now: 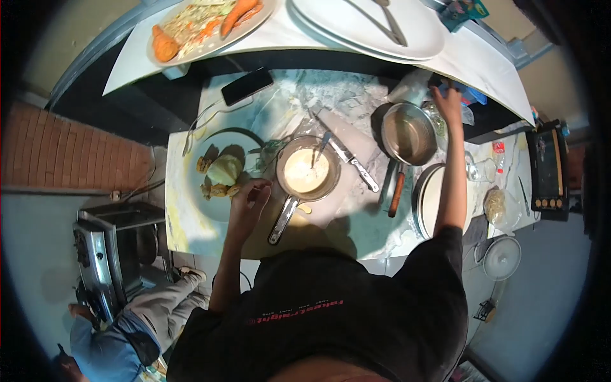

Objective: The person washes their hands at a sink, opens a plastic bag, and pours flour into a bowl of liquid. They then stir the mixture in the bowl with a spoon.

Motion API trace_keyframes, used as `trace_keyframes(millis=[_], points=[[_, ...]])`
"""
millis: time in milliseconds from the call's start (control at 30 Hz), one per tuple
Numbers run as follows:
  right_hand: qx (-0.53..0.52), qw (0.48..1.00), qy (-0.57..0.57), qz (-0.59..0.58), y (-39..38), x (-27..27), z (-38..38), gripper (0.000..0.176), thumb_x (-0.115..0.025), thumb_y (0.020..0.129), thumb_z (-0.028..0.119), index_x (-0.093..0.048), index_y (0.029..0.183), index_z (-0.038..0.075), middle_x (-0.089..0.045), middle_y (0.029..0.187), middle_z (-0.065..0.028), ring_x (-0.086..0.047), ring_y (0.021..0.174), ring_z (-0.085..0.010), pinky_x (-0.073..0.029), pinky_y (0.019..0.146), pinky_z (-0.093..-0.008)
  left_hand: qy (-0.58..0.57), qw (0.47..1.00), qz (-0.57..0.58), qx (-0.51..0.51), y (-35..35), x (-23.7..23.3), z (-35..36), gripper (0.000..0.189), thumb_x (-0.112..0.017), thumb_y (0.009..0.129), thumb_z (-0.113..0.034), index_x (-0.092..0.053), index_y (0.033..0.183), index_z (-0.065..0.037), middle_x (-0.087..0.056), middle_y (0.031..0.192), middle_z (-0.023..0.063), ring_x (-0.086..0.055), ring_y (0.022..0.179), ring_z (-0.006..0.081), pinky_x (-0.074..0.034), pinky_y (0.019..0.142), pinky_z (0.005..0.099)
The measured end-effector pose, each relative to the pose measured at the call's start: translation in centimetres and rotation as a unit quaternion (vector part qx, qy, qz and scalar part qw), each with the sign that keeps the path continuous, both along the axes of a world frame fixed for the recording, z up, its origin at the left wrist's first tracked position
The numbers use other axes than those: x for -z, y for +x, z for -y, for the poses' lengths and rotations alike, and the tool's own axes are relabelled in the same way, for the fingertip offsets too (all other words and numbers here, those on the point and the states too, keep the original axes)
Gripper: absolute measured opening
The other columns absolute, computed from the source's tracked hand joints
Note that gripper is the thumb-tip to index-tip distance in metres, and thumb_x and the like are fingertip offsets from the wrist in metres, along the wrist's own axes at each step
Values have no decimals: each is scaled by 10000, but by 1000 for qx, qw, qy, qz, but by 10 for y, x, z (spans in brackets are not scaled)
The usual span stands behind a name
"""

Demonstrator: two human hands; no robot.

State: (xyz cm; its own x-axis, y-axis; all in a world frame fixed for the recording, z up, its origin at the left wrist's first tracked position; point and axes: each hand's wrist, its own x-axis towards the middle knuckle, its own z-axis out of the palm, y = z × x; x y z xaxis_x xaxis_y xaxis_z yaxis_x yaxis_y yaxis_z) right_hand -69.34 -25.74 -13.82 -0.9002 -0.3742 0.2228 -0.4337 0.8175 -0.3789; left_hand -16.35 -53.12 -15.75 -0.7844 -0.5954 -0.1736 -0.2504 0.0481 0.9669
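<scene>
My left hand hovers between a saucepan and a large plate, fingers loosely curled and apart, with nothing visible in them. The saucepan holds a creamy white liquid, and a utensil with a dark handle leans in it. On the plate are a pale green cabbage piece and browned food pieces. My right hand reaches under the raised shelf by plastic bags. Its fingers close around something dark that I cannot make out.
A knife lies right of the saucepan, beside an empty steel pan and stacked plates. A phone lies at the back. The shelf bears a food platter. Another person is at lower left near a stove.
</scene>
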Motion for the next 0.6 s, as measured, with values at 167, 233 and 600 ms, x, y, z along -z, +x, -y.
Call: trace_keyframes(millis=[167,233,600], points=[[-121,985,-126,-7,179,-61,-11,273,-628,945,205,-630,1167,46,-584,1087,-121,-609,891,-208,-483,712,-301,-44,991,123,42,27,-15,19,301,-635,959,-266,-629,1111,-7,-699,971,100,-658,858,163,-515,744,312],[-149,972,-156,93,221,-55,-8,217,-601,958,143,-635,1156,61,-584,1045,-63,-605,872,-156,-484,726,-277,-61,975,185,109,31,-13,14,358,-635,955,-316,-616,1109,7,-708,988,145,-680,904,226,-525,776,346],[-371,904,-193,94,270,33,120,370,-628,903,75,-556,1266,52,-622,1144,-174,-636,852,-277,-506,758,-330,236,948,43,207,-3,36,-31,230,-544,1005,-233,-521,1121,-35,-581,809,51,-575,676,112,-479,633,269]])
